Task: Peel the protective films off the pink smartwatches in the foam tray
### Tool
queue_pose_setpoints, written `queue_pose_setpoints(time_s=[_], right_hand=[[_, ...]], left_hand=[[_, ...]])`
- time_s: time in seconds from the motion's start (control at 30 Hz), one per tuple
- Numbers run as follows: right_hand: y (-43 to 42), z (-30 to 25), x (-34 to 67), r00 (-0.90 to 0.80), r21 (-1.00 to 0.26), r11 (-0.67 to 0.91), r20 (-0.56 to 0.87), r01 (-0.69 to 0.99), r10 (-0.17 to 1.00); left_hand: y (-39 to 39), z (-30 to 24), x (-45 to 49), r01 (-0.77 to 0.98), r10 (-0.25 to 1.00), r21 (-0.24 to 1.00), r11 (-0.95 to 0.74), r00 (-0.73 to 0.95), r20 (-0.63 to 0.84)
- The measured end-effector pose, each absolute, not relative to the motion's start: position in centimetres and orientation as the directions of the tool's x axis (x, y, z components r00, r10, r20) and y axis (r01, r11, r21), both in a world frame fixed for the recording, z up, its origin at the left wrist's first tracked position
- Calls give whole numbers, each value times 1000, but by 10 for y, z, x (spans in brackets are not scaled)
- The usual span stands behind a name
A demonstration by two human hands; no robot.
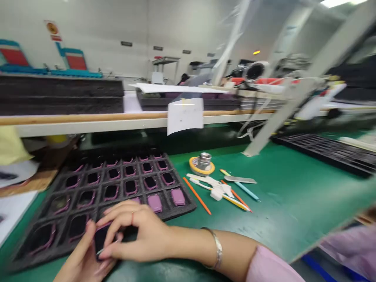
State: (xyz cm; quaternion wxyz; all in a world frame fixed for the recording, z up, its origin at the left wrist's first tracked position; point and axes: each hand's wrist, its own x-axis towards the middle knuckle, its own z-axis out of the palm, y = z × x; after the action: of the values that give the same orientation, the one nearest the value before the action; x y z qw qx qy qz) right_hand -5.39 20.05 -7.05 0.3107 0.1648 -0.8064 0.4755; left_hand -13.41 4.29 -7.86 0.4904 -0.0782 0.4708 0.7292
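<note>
- While both hands lean over a foam tray, the right hand and left hand grip a pink-rimmed black piece narrowly from both sides, just above the tray.
- Its cells keep the other pieces apart.

No words or numbers can be read anywhere. The wall sign shows a round orange emblem above a red label, and the hanging paper sheet carries faint marks, all too blurred to read.
</note>
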Motion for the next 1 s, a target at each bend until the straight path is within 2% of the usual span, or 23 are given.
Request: queue_pose_setpoints(time_s=[0.1,0.2,0.23,0.3,0.37,0.47,0.6,0.8,0.9,1.0], right_hand=[[200,-57,-46,-776,-773,446,587,-452,231],[204,-46,-42,-695,-813,369,579,-451,426],[205,-44,-41,-676,-806,357,591,-472,441],[205,-44,-38,-680,-765,406,637,-500,363],[201,-48,-36,-725,-697,515,661,-499,193],[194,-57,-36,-795,-613,643,607,-459,11],[191,-64,-39,-819,-613,654,573,-443,-17],[193,-64,-39,-787,-566,667,615,-485,-49],[197,-65,-39,-736,-419,763,669,-492,-107],[205,-65,-38,-651,-164,879,734,-447,-194]], left_hand=[[42,-74,-129,-803,811,591,-69,-391,-436],[46,-71,-132,-770,874,636,-60,-348,-339],[46,-71,-133,-764,884,643,-57,-338,-323],[44,-70,-135,-754,899,654,-70,-331,-286],[41,-70,-135,-746,909,662,-74,-323,-262],[39,-71,-135,-749,920,659,-68,-302,-249],[39,-72,-136,-754,925,651,-82,-301,-232],[39,-73,-137,-755,932,649,-92,-295,-211],[40,-74,-138,-765,928,635,-109,-307,-211],[40,-76,-139,-784,927,611,-114,-305,-217]])
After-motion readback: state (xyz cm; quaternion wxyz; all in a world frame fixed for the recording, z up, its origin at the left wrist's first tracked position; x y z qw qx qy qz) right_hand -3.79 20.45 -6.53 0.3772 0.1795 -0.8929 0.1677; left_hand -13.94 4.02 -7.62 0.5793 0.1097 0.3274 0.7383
